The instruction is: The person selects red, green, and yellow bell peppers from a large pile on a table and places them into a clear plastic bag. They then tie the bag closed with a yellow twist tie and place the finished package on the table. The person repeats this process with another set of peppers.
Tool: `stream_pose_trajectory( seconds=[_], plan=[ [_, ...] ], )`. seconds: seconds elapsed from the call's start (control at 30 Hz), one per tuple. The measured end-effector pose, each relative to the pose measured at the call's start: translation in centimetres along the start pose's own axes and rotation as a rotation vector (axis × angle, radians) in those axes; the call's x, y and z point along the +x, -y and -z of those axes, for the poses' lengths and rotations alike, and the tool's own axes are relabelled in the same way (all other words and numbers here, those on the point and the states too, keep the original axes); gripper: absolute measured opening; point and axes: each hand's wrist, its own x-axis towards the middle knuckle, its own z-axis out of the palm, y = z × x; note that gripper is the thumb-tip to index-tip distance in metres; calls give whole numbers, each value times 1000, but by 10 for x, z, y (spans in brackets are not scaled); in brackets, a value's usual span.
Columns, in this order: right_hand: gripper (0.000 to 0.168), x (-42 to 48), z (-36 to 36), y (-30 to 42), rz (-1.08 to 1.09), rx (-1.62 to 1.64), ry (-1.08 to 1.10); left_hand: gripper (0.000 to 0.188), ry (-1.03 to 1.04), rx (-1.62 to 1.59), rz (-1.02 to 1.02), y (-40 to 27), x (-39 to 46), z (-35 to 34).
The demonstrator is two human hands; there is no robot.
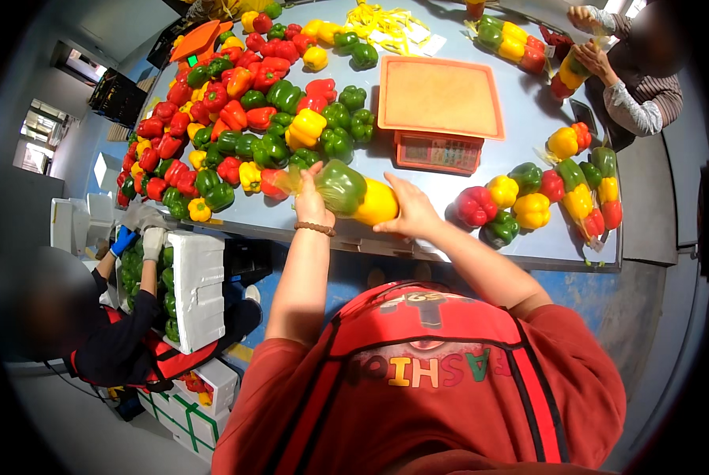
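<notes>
Over the table's near edge I hold a clear plastic bag with a green bell pepper (343,185) and a yellow bell pepper (377,203) inside, lying end to end. My left hand (311,200) grips the gathered neck of the bag at the green end. Around the yellow end, my right hand (412,208) is cupped with thumb and fingers spread against it. A red bell pepper (273,184) shows just left of my left hand, partly behind the bag's loose end. To the right of my right hand lie loose peppers, the nearest a red one (475,206).
An orange-topped weighing scale (440,98) stands beyond my hands. Loose mixed peppers (229,113) cover the table's left side. Packed pepper bags (608,190) lie at right; yellow strips (384,24) lie behind. One co-worker (645,95) handles a bag; another (128,332) works at a foam box (197,291).
</notes>
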Motion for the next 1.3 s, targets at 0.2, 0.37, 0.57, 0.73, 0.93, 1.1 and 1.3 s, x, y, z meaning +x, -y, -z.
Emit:
stream_pose_trajectory(
  seconds=[0.2,0.37,0.57,0.73,0.93,1.1,1.3],
  plan=[
    [95,6,-24,8,83,-191,-6,50,-56,42,29,23,30,56],
    [88,26,-4,-16,225,-339,398,49,-50,531,240,41,49,121],
    [98,12,-20,26,-15,-547,315,47,-194,908,-60,75,59,148],
    [90,17,-24,15,-26,-505,370,53,-196,919,-5,77,76,159],
    [85,23,-17,6,21,-474,328,57,-428,367,158,83,85,131],
    [89,8,-12,-9,136,-398,140,55,-28,-329,263,46,69,94],
    [111,-21,5,0,12,-11,-46,51,470,36,-136,-31,-19,-7]
  ],
)
